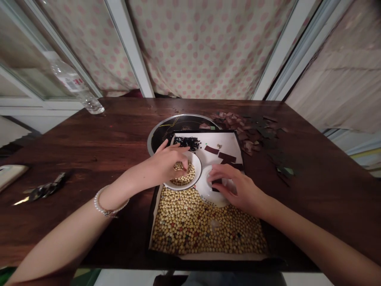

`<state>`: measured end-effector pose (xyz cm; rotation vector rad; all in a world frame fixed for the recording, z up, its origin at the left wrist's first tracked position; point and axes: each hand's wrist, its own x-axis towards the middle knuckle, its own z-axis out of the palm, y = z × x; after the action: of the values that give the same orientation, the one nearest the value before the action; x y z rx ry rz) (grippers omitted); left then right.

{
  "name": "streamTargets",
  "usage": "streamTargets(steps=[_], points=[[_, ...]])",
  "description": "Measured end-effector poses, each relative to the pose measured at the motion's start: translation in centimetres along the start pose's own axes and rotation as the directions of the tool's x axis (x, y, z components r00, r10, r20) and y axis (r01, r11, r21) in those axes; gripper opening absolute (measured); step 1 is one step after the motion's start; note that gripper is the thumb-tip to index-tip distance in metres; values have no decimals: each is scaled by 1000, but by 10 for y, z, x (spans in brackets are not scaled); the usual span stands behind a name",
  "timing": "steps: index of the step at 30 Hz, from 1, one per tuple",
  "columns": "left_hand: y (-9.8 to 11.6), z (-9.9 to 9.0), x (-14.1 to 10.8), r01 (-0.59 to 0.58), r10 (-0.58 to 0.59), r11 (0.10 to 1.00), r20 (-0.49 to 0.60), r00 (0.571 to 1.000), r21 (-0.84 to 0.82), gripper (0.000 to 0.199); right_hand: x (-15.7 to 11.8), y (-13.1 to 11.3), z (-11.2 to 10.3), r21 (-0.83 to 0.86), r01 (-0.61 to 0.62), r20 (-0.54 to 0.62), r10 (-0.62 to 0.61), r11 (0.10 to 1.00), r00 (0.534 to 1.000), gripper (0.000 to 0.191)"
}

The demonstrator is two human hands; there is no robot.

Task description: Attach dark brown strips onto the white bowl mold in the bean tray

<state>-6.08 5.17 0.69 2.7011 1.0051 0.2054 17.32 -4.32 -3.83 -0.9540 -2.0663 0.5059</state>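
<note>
Head view: a person's two bare hands worked above a dark-lipped, white-lined tray (222,140) on a brown wooden table (119,129). The left hand (169,162) dipped over a white bowl (196,161) of pale beads (187,178), its thumb and fingers curled in close; whether they pinched a bead could not be told. The right hand (239,186) arched over a white dish (204,186) just beside the bowl, thumb and fingertips apart around a dark strip (216,184); whether they gripped it was unclear. Loose yellowish beads (190,222) covered the tray's near part. Black beads (186,142) and more dark strips (228,157) lay at its far end.
</note>
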Motion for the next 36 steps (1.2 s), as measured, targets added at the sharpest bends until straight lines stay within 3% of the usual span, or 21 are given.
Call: streamTargets(steps=[5,9,13,17,23,28,36], points=[[17,-4,4,-52,46,996,-78,996,-66,24,1,1,0,-11,-18,-21,18,1000,1000,46],[50,1,5,-147,122,954,-111,986,-260,60,0,2,0,-15,-12,-57,11,1000,998,52],[66,13,3,-117,98,960,-88,991,-256,78,0,3,-1,62,-22,-215,34,998,976,52],[70,13,3,-32,16,962,-60,998,-271,80,-1,4,-4,196,-56,-352,123,979,928,53],[77,20,8,-19,-6,939,-71,997,-342,83,0,5,-6,254,-125,-247,189,959,951,55],[77,28,8,1,-34,934,-84,996,-357,70,0,4,-8,176,-174,-173,204,969,964,54],[81,26,8,-4,-44,896,-97,994,-444,53,0,2,-9,118,-127,-148,144,985,978,54]])
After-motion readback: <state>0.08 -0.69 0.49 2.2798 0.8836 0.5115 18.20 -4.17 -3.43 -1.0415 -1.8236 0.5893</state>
